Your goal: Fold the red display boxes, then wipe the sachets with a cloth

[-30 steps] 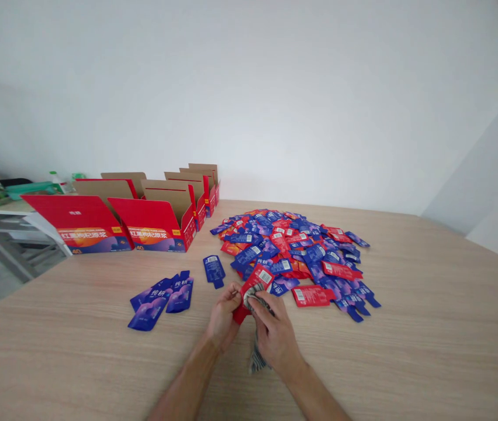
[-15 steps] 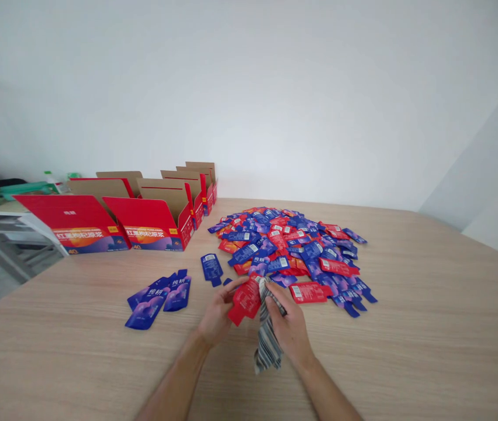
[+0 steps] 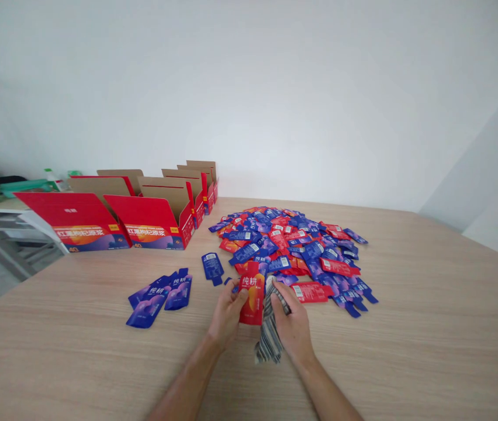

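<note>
From the left, we had open red cardboard boxes (image 3: 146, 207) in rows, and nearer us three flat blue-and-purple plastic pouches (image 3: 150, 304) lying close together on the pale wood-grain table (image 3: 78, 356). Then came the left hand (image 3: 227, 316), thumb and fingers pinching a flat red-and-orange plastic pouch (image 3: 255, 304) along its left side. Here was our key relation: that pouch sat just right of the left hand, between both hands, long axis pointing away from us, narrow tab at the far end, printed picture towards us. The left hand was nearer, right on it! Beside the pouch's right edge hung a dark-and-pale striped fabric cloth (image 3: 270, 336); whether they touched, we couldn't tell. The right hand (image 3: 293, 327) had it pinched, bunched up. Beyond spread the heap of red and blue pouches (image 3: 314, 250).
</note>
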`<state>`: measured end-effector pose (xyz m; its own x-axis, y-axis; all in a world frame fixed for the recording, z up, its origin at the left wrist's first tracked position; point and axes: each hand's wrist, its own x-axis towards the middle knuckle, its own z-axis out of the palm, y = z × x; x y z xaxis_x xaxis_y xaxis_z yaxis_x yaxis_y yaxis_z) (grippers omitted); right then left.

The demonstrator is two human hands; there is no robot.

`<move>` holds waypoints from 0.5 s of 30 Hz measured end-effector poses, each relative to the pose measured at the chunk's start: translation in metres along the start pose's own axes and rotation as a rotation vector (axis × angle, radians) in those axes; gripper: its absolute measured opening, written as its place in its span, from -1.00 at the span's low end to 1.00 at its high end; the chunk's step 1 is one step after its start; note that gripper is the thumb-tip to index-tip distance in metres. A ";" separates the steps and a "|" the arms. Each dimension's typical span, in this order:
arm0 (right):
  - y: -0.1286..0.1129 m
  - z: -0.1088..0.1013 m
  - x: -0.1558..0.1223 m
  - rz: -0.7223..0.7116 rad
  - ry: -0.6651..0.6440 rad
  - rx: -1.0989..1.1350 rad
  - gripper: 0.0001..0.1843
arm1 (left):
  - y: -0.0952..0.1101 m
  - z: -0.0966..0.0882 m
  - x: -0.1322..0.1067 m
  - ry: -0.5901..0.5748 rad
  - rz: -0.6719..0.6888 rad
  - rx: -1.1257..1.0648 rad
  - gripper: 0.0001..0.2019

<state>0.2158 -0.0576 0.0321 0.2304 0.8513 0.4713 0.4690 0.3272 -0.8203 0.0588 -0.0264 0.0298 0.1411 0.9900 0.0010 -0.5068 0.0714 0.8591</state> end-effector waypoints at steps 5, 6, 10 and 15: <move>-0.007 0.000 -0.009 -0.362 -0.198 -0.100 -0.56 | 0.003 0.001 0.002 -0.032 -0.030 -0.078 -0.56; -0.009 0.001 -0.009 -0.424 -0.266 -0.126 -0.50 | 0.004 0.000 0.002 -0.047 -0.045 -0.086 -0.56; -0.004 0.005 -0.005 -0.458 -0.317 -0.241 -0.40 | 0.004 -0.003 0.000 -0.089 -0.113 -0.103 -0.63; 0.014 0.001 0.005 -0.317 -0.106 -0.291 -0.51 | 0.001 0.000 -0.003 -0.158 -0.224 -0.135 -0.67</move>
<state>0.2224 -0.0482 0.0227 -0.0447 0.7696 0.6369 0.7262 0.4629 -0.5083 0.0576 -0.0298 0.0307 0.3876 0.9172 -0.0925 -0.5547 0.3122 0.7713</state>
